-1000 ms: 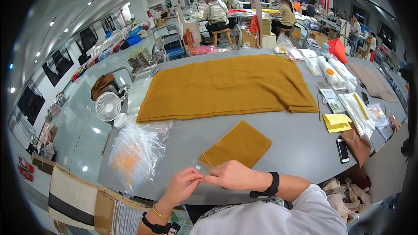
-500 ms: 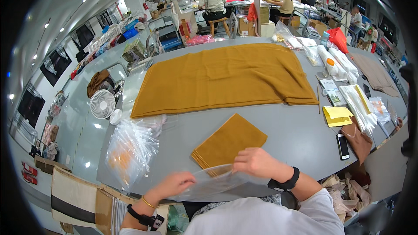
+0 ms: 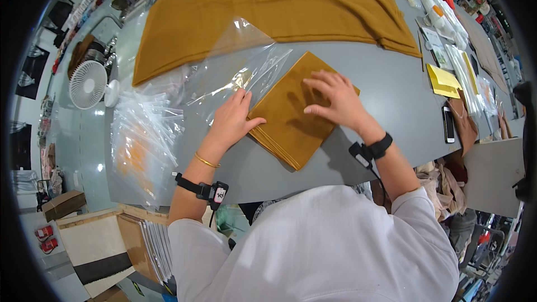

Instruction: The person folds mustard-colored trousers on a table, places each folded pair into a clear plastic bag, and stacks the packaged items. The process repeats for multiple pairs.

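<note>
A neatly folded mustard-brown cloth [image 3: 288, 134] lies turned cornerwise on the grey table in front of me. Over its right part is my right hand [image 3: 338, 100], fingers spread and nothing in them; whether they touch the fabric is hard to tell. My left hand [image 3: 232, 117] is at the cloth's left corner, thumb stretched out along the layered edge and apart from the fingers. Those fingertips meet the near side of a clear plastic bag [image 3: 238, 56], which lies flat left of the folded cloth and overlaps the long mustard cloth [image 3: 246, 0] behind.
A pile of clear bags [image 3: 142, 140] with orange marks lies at the table's left. Beyond it stands a white fan [image 3: 88, 85]. On the right are yellow paper [image 3: 443, 81], a phone [image 3: 448, 124], white plastic rolls [image 3: 442, 17] and brown fabric [image 3: 463, 120].
The clear bag has gone from between my hands to the table left of the folded cloth. Both hands have moved forward to the cloth, and the view has tilted down.
</note>
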A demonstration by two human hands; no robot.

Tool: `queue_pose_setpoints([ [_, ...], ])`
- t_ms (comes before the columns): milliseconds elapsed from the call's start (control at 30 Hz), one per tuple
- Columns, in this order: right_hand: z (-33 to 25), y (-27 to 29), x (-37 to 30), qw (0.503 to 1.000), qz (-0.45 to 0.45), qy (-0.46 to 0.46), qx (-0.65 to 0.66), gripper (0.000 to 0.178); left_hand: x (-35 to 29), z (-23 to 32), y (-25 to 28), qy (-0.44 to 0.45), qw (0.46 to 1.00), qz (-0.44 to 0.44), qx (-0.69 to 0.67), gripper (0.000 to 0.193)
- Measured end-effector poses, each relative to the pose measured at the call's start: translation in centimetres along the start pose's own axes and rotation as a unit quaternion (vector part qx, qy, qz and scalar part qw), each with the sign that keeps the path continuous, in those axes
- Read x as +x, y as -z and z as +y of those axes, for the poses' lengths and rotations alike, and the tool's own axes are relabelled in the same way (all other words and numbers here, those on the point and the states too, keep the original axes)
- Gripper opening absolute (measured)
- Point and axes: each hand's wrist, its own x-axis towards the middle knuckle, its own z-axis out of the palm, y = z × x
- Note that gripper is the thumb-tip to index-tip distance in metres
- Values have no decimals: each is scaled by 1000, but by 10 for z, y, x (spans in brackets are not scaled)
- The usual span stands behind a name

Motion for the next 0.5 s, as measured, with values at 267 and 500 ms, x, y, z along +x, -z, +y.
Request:
queue_pose_setpoints([
  [267, -68, -45, 13, 996, -16, 76, -41, 84, -29, 18, -29, 87, 996, 23, -24, 80],
  [500, -57, -38, -39, 996, 46, 80, 4, 36, -68, 56, -24, 153, 974, -51, -156, 63],
])
